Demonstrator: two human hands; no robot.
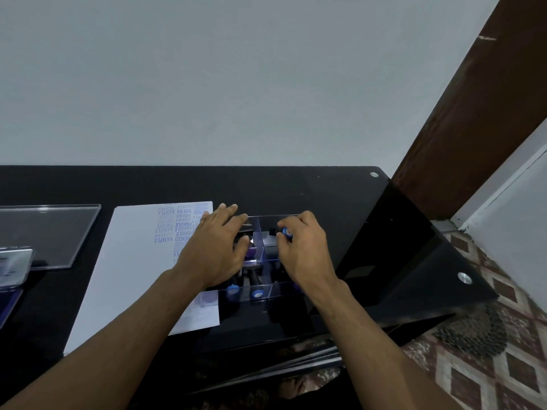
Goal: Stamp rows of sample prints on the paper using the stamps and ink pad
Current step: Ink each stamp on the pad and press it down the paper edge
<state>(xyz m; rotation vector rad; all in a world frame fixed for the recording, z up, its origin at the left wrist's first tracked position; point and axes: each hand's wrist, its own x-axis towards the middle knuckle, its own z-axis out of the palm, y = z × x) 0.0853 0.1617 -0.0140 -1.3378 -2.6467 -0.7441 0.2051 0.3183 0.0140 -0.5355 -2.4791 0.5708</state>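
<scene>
A white sheet of paper (133,261) lies on the black glass table, with rows of blue prints such as SAMPLE, AIR MAIL and FRAGILE near its far right corner. To its right stands a clear acrylic box (268,291) with compartments holding several black stamps with blue-capped handles (257,292). My left hand (217,247) rests over the box's left side, fingers extended. My right hand (302,247) pinches a stamp (286,231) by its blue-capped handle in the far right compartment. An ink pad (10,303) shows at the far left edge.
A clear acrylic lid or tray (50,229) lies at the left on the table (310,190). A translucent case (14,266) sits at the far left. A wall runs behind; the table's right edge drops to a patterned floor (488,365).
</scene>
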